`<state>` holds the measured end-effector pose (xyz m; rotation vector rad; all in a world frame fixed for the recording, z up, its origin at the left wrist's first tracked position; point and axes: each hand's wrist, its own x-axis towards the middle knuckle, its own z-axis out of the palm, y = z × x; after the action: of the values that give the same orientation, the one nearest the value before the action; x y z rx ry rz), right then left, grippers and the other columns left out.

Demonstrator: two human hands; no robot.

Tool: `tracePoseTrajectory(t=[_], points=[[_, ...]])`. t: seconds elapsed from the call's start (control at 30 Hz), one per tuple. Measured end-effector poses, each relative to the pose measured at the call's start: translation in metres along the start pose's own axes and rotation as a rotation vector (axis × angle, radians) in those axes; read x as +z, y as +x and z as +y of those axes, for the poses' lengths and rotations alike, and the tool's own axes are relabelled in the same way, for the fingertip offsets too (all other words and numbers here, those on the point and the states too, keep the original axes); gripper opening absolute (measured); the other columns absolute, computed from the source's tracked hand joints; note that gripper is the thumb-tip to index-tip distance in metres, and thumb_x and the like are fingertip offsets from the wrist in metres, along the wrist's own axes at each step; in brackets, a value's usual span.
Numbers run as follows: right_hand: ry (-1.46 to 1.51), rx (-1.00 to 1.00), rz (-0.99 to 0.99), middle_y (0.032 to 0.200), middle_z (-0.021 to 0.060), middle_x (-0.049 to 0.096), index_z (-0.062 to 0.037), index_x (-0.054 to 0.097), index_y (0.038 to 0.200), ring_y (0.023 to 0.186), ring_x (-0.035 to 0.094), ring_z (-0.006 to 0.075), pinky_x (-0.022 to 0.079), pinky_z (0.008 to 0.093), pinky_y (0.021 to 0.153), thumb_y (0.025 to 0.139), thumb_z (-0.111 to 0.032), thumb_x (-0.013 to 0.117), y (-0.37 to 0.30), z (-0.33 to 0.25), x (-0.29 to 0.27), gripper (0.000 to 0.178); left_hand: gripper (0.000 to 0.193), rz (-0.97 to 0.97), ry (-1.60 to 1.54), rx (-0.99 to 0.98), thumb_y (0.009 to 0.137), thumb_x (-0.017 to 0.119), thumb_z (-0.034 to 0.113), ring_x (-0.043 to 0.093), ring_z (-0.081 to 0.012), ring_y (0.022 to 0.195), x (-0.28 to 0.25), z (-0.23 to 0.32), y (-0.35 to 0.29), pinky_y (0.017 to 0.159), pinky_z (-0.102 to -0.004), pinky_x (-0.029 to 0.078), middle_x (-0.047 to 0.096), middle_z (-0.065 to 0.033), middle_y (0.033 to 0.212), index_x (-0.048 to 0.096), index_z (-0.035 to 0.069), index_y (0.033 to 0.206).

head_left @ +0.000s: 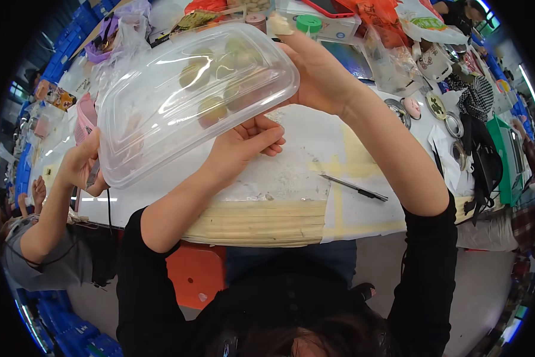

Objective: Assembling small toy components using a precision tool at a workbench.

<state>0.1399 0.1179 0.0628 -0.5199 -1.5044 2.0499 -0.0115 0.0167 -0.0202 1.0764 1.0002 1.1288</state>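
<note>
Clear box (pixel 175 107) of green fruit (pixel 212 111), raised over a worktable (pixel 291 160)

Box: clear plastic, rounded corners, broad rim; lies aslant in the view, ahead of the wearer and toward the left. Its end nearer the right is higher in the view. It appears shared between two people, presumably because its length is easier to steady from both ends.

Fruit: several round pieces, seen through the plastic, grouped toward the right end; apparently inside. That side likely carries more of the weight.

Right hand (pixel 311 72): at the box's right end, arm stretched out, seemingly bearing that end. Fingers partly hidden behind the plastic; how tightly they close cannot be told.

Left hand (pixel 252 140): just beside the lower rim, apart from the right. Fingers curled in, thumb laid along them; nothing visibly held. Contact with the box cannot be told.

Co-worker's hand (pixel 84 165): at the left corner, fingers bent about the rim, apparently steadying it.

Slim tool (pixel 354 187): flat on the table, well apart from the box, nearer the right forearm.

Tape strips (pixel 249 223): along the near edge, perhaps to protect it.

Green-capped jar (pixel 308 24): beyond the right hand.
</note>
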Motion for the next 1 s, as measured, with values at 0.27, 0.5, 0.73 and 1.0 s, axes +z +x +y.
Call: tracePoseTrajectory(t=[0.27,0.5,0.73,1.0], points=[[0.123,-0.051,0.176,0.116,0.0089,0.064,-0.0011,0.056,0.124,0.105,0.063,0.0175,0.052,0.0364,0.091,0.1,-0.026,0.048,0.003,-0.032,-0.06,0.036,0.012,0.011,0.078,-0.033,0.092,0.069,0.014,0.066,-0.0108,0.075,0.003,0.007,-0.001,0.07,-0.0239,0.053,0.069,-0.0075,0.085,0.066,0.003,0.093],[-0.071,-0.39,0.607,0.128,0.0146,0.058,-0.0004,0.05,0.132,0.116,0.06,0.0245,0.053,0.0413,0.099,0.103,-0.023,0.041,-0.103,-0.11,-0.179,0.037,0.011,0.015,0.095,-0.02,0.092,0.067,0.014,0.065,-0.011,0.075,0.004,0.007,-0.003,0.07,-0.024,0.053,0.069,-0.0067,0.085,0.066,0.003,0.093],[-0.101,-0.54,1.214,0.136,0.0214,0.048,0.0014,0.045,0.134,0.126,0.051,0.0361,0.057,0.0469,0.096,0.101,-0.025,0.049,-0.219,-0.183,-0.294,0.042,0.013,0.076,0.122,0.051,0.092,0.068,0.014,0.066,-0.0119,0.077,0.003,0.01,0.005,0.072,-0.0248,0.054,0.069,-0.0077,0.086,0.066,0.001,0.095],[0.017,-0.669,1.526,0.131,0.0253,0.05,0.0057,0.047,0.128,0.119,0.056,0.0394,0.055,0.0586,0.093,0.098,-0.024,0.056,-0.327,-0.207,-0.447,0.043,0.007,0.337,0.282,0.268,0.093,0.065,0.005,0.065,-0.0119,0.072,0.006,0.042,-0.053,0.066,-0.0245,0.052,0.069,-0.0079,0.082,0.065,-0.001,0.094]])
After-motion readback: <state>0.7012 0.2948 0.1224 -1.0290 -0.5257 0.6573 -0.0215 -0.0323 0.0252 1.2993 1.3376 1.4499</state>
